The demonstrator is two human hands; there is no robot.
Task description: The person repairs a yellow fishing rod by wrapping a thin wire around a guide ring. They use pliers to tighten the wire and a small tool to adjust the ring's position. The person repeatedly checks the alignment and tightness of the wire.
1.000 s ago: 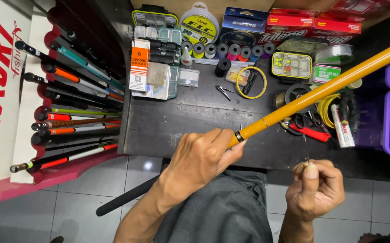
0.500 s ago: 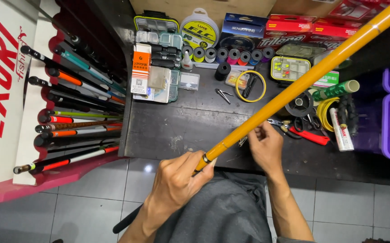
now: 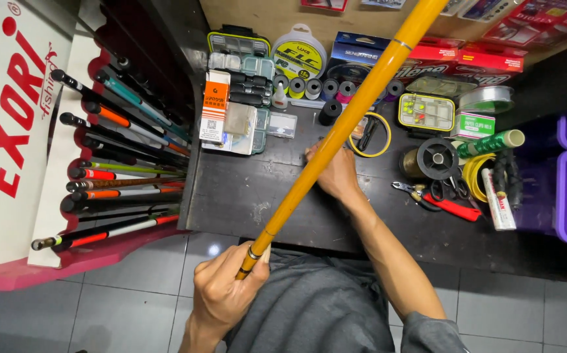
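Seen from above. Nearest, left hand (image 3: 221, 294) clenched around the butt end of a long yellow-orange fishing rod (image 3: 335, 140), slanting up and away over a dark, cluttered worktable (image 3: 244, 196). Farther out, right hand (image 3: 335, 171) reaching onto the table beneath the rod, fingers hidden, grip unclear. Beyond, small black spool (image 3: 329, 111) and yellow ring (image 3: 369, 134).

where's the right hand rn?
Head view: right hand rests on the dark table, centre frame, behind the yellow rod, near the yellow ring.
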